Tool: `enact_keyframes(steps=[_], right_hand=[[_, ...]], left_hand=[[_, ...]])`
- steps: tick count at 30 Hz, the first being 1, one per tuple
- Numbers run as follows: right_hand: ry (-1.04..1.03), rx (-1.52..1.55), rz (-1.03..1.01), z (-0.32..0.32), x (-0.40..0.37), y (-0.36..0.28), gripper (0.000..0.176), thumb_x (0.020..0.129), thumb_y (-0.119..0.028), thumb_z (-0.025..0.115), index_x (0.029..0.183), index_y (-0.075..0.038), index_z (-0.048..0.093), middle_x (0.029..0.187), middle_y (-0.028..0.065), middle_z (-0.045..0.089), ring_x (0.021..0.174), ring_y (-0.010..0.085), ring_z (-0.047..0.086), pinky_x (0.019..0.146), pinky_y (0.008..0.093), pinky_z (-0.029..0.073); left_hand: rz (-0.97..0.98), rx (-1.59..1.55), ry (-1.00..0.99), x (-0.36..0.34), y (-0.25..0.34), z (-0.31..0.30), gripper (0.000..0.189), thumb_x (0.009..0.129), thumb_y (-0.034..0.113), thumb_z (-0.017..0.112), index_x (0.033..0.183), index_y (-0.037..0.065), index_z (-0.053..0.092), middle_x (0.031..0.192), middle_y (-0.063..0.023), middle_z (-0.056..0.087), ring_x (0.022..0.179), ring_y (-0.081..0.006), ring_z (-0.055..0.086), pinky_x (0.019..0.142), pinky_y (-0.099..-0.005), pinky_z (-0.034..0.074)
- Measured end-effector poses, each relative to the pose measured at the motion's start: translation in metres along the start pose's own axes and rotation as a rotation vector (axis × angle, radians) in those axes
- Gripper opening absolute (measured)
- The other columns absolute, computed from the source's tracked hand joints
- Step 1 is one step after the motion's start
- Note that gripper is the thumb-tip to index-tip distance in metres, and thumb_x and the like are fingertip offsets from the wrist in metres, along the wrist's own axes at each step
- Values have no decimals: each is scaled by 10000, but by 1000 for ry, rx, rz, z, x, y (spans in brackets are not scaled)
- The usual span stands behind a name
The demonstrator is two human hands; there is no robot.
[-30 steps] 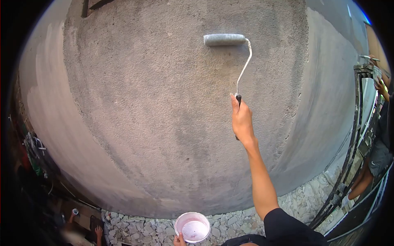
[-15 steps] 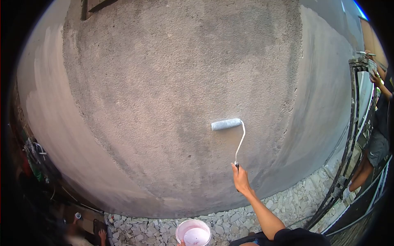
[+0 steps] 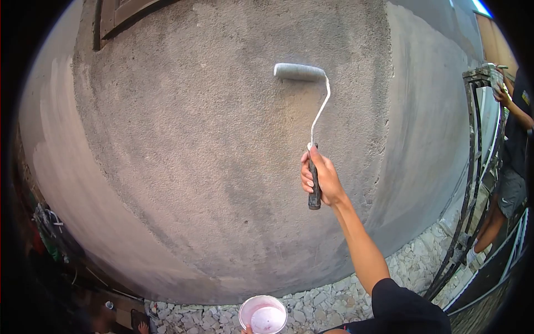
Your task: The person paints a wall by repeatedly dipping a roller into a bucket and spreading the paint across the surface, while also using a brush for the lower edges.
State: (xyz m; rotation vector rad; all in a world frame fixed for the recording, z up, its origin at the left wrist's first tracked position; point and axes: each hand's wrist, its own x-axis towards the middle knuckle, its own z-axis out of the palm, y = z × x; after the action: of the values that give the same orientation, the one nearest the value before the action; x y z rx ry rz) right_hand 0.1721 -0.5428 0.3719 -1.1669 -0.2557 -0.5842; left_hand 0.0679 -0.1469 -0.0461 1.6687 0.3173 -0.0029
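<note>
My right hand [image 3: 322,177] is wrapped round the black handle of a paint roller [image 3: 300,72], with its white wire frame rising above the fist. The pale, paint-coated sleeve lies nearly level against the rough grey wall [image 3: 183,133], and a slightly darker, wet-looking patch shows below it. At the bottom edge, my left hand [image 3: 248,330] grips the rim of a white paint bucket [image 3: 243,317]; only its fingertips show. Pinkish-white paint covers the bucket's inside and bottom.
Broken stones [image 3: 334,303] line the wall's foot. A wooden window frame [image 3: 119,19] is at upper left. On the right, another person [image 3: 514,139] stands beyond dark metal bars [image 3: 473,128], holding a container. A further person's hand [image 3: 143,327] shows at lower left.
My right hand has pushed the roller up the wall, from about mid-height to near the top of the view. The bucket in my left hand has hardly moved.
</note>
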Motion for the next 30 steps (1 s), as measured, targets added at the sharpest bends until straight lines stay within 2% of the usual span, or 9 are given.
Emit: enact_keyframes(steps=[6,8,12,13,16,18,24,26,30], right_hand=[[-23,-146,-78,-14,7,10,460,980,-493,402,785,-77,423,505,-17,372,356,58,346,339,213,328],[41,-312,3,-34,-13,39,485,983,-503,382,751,-79,416,496,-9,387,362,68,369,342,230,337],[184,-666,-40,-48,-41,67,529,987,-502,374,733,-44,453,509,26,430,415,110,434,399,290,362],[214,-740,-85,-50,-40,66,542,987,-493,388,750,-15,487,529,56,457,460,141,467,451,330,384],[174,-693,-181,-36,2,31,545,988,-506,366,713,-45,456,502,17,438,403,103,442,387,280,359],[177,-723,-219,-22,26,3,547,990,-497,371,723,-29,467,513,39,444,434,121,461,421,301,375],[192,-778,-235,-45,-24,53,516,998,-435,400,865,39,553,575,161,490,506,258,503,510,397,396],[189,-816,-236,-54,-38,61,512,997,-432,404,883,42,561,577,171,496,505,280,513,509,404,397],[119,-768,-217,-45,-9,17,519,995,-436,403,865,44,550,570,176,508,494,303,533,492,418,391]], left_hand=[[46,-23,-32,-4,19,41,305,943,299,528,883,9,605,772,-30,559,719,-127,468,629,-313,411],[60,-32,-20,-11,26,51,294,944,285,526,866,12,603,756,-25,551,707,-125,461,618,-312,407],[92,-58,20,-31,32,74,276,944,257,520,833,17,600,725,-15,535,683,-120,449,596,-309,399],[104,-61,29,-35,35,79,272,944,250,519,825,19,599,718,-12,531,677,-119,445,590,-309,397],[134,-50,48,-53,43,87,265,945,229,514,800,23,597,695,-5,518,660,-115,436,574,-307,391],[156,-44,95,-57,46,100,289,938,234,537,767,12,607,661,-6,528,624,-116,438,543,-310,383],[147,-39,205,-105,87,139,282,924,264,576,893,-8,642,783,-63,618,743,-139,514,656,-324,446],[114,64,253,-91,36,135,286,924,258,572,967,-19,630,864,-76,625,807,-147,520,704,-323,446],[60,-185,188,-128,41,147,290,933,254,557,992,-25,611,929,-73,612,829,-164,529,730,-320,451]])
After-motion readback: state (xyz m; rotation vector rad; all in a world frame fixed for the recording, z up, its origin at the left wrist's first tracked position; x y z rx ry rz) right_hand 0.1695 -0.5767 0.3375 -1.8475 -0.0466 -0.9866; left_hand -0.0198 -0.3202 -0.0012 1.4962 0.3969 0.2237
